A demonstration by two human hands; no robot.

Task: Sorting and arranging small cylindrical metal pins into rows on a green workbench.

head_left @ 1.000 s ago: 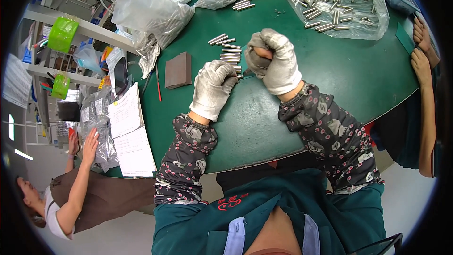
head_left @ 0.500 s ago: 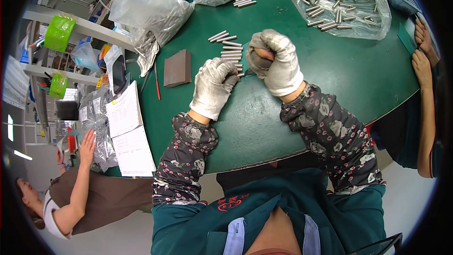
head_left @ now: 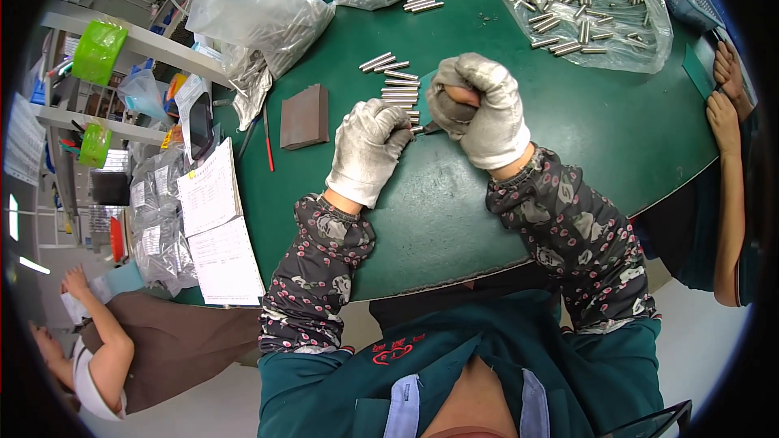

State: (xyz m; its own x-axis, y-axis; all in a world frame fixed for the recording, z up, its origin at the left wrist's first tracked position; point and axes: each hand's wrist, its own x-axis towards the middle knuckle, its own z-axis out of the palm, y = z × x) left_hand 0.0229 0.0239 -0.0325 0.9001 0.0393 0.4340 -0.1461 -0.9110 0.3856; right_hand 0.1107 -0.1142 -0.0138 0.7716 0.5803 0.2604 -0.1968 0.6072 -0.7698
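White gloves, soiled grey at the fingertips, cover both of my hands. My left hand (head_left: 367, 152) is closed in a pinch over the lower end of a column of short metal pins (head_left: 399, 96). One pin's end (head_left: 417, 130) shows at its thumb and forefinger. My right hand (head_left: 485, 109) is curled into a fist around a small dark pointed tool (head_left: 432, 126). Its tip points left and sits close to that pin's end; whether the two touch I cannot tell. Most of the tool is hidden in the fist.
A brown block (head_left: 304, 118) lies left of the pins, with a red thin tool (head_left: 269, 142) beyond it. Bags of pins (head_left: 251, 12) stand at the back left; an opened plastic bag (head_left: 641, 40) of pins lies back right. Papers (head_left: 223, 259) lie left. Co-workers are at both sides.
My right hand has shifted slightly right, and more of the dark tool's tip shows. My left hand stays in place. The co-worker at left has drawn a hand back from the bags.
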